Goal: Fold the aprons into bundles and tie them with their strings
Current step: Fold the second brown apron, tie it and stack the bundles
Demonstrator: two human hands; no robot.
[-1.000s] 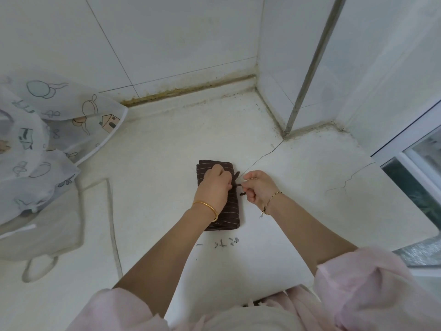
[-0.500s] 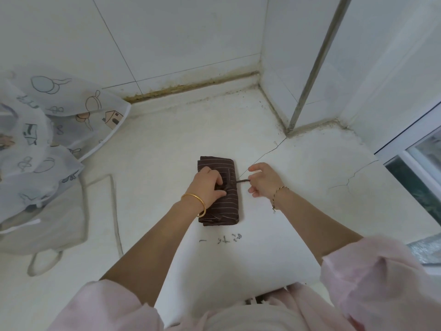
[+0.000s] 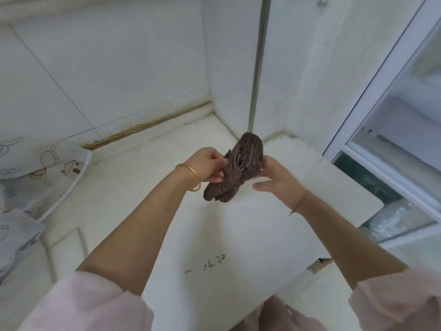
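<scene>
The apron bundle [image 3: 235, 168] is up in the air, clear of the surface [image 3: 214, 235], held between 2 hands in front of the room's corner. It is a soft, thick roll of dark brown cloth with thin pale stripes. Its long axis slants from lower left to upper right. The upper end points toward the corner and shows the folded layers as pale curved lines.

The left hand [image 3: 210, 167] has its fingers curled, pinching the bundle's left edge. A smooth gold bangle [image 3: 191, 174] circles that wrist. The right hand [image 3: 279, 177] lies against the bundle's right side with relaxed, fairly straight fingers, part of them hidden behind the cloth, and the thumb stretched free below. A thin beaded bracelet [image 3: 300, 202] sits on that wrist. Loose pale pink sleeves [image 3: 83, 304] cover the upper arms.

The surface is white, matte and scuffed, with small dark scribbles [image 3: 207, 261] near its front. At far left lies a thin, translucent printed apron [image 3: 47, 168] with a cartoon house and rabbits, and a white strap [image 3: 49, 244] beside it. Glossy white tiles line the walls [image 3: 107, 68], with a brown-stained seam [image 3: 143, 125] at their foot. A white-framed window [image 3: 381, 115] stands at right.
</scene>
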